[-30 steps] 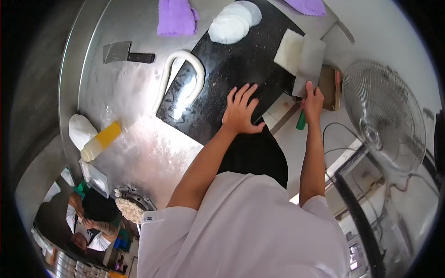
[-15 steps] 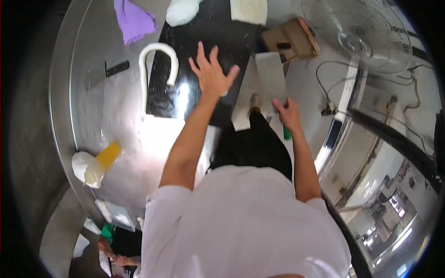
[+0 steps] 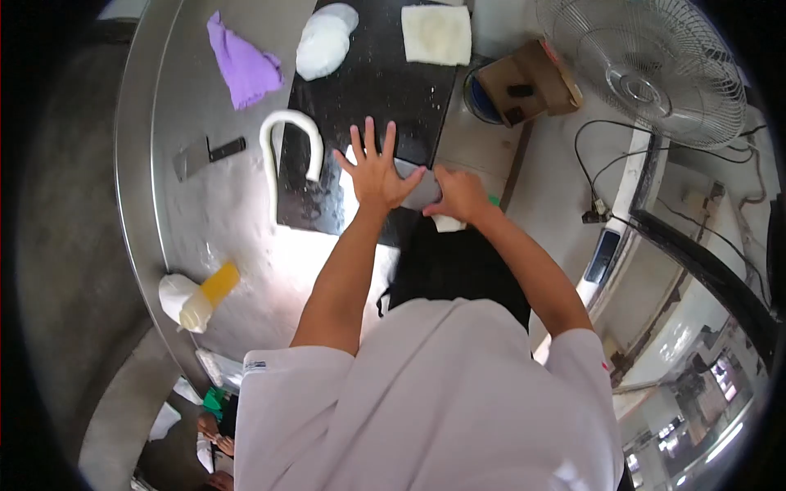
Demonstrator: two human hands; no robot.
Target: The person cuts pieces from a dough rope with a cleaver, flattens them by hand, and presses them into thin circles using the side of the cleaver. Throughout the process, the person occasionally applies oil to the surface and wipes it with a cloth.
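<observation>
My left hand (image 3: 378,176) lies palm down with fingers spread, over the black board (image 3: 377,90) and the far end of a wide, flat metal blade. My right hand (image 3: 461,195) is closed on this cleaver (image 3: 420,190); a bit of its green handle shows beyond the hand. Much of the blade is hidden under my left hand. To the left, a white dough rope (image 3: 270,164) curves like a hook across the board's left edge. A white dough lump (image 3: 322,49), seemingly under plastic, sits at the board's far end, with a folded cream cloth (image 3: 436,35) to its right.
Left on the steel table (image 3: 196,221) lie a second cleaver (image 3: 209,155) with a black handle, a purple cloth (image 3: 241,65) and a bottle of yellow liquid (image 3: 214,288). A cardboard box (image 3: 540,82), a fan (image 3: 639,74) and cables stand right. Another person's hands (image 3: 217,438) show lower left.
My right hand has brought the cleaver left, from beside the board onto its near right part. My left hand has come slightly nearer, its fingers still spread, and now overlaps the blade.
</observation>
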